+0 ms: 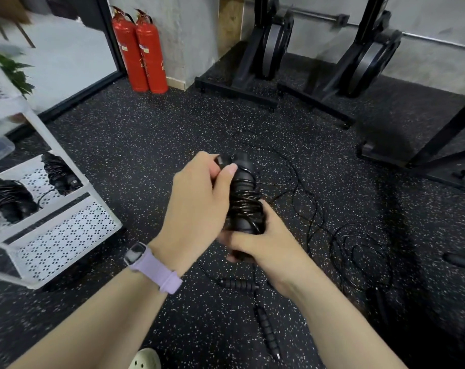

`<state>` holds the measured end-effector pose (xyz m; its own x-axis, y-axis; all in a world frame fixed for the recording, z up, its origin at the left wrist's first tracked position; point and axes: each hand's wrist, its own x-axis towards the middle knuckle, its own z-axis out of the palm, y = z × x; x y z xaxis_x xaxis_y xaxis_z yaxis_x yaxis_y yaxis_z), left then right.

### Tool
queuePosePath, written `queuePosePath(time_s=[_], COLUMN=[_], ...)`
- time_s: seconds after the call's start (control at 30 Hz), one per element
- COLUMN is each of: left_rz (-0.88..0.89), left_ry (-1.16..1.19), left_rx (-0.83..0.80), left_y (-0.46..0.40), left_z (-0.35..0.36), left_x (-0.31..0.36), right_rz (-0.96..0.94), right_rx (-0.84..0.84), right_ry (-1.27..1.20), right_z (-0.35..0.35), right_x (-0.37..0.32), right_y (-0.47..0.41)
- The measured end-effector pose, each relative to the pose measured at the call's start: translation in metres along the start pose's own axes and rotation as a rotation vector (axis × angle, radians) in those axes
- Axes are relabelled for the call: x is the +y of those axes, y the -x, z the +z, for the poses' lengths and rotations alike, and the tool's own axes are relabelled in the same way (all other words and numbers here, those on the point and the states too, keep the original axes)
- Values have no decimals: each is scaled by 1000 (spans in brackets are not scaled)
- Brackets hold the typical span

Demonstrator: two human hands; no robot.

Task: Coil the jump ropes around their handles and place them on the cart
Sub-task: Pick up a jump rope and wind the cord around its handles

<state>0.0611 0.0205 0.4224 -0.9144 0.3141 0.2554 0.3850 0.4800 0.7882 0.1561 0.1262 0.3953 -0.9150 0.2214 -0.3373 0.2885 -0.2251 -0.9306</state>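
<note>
Labels first: both red fire extinguishers (pixel 140 50) by the wall have small stickers and some writing down the side, but it's way too blurry to read, and nothing else has a readable brand. Main thing is the pair of black jump rope handles (pixel 243 194) held together in front of the person, above the speckled rubber floor (pixel 135 145). Their long axis runs near-far in the view, top ends pointing away and slightly left, with thin black cable wound in a bunch of turns around the lower middle. The left hand (pixel 196 201), lilac watch (pixel 152 266) on that wrist, is curled round the upper part with the thumb pressed against the handle tops. The right hand (pixel 263 239) grips the bottom end, fingers wrapped under it. More loose cable (pixel 343 235) loops on the floor to the right, and two ribbed black handles (pixel 266 326) of another rope lie down by the arms. The white perforated cart (pixel 66 230) stands at left with coiled ropes (pixel 61 173) already on its shelf.
</note>
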Motion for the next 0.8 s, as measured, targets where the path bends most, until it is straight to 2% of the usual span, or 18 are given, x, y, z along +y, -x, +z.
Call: queuePosePath(time_s=[0.1,0.17,0.27,0.37,0.43,0.5,0.57,0.63,0.7,0.8], left_rz=[20,60,156,179,214,231,240,195,91,-85], left_ry=[12,-26,-177,-425,-609,-650,-550,-314,-87,138], left_rx=[-47,-38,-13,-81,-156,-196,-212,-245,-277,-346], left_y=[-4,-4,-3,0,-1,-2,-1,2,6,10], left_z=[-1,-2,2,0,0,-3,-4,-4,-4,-7], left_x=[0,0,-1,-2,-2,-2,-1,1,6,15], right_rz=[-31,-48,-36,-27,-38,-48,-54,-59,-67,-86], right_rx=[147,161,188,242,323,377,400,403,417,491], right_ry=[-14,-10,6,30,164,340,461,531,616,884], right_z=[0,-2,-4,-5,-7,-10,-16,-21,-23,-22], right_x=[3,1,-1,-1,2,3,2,0,1,3], right_y=[-4,-4,-4,-4,-3,0,1,1,-1,-4])
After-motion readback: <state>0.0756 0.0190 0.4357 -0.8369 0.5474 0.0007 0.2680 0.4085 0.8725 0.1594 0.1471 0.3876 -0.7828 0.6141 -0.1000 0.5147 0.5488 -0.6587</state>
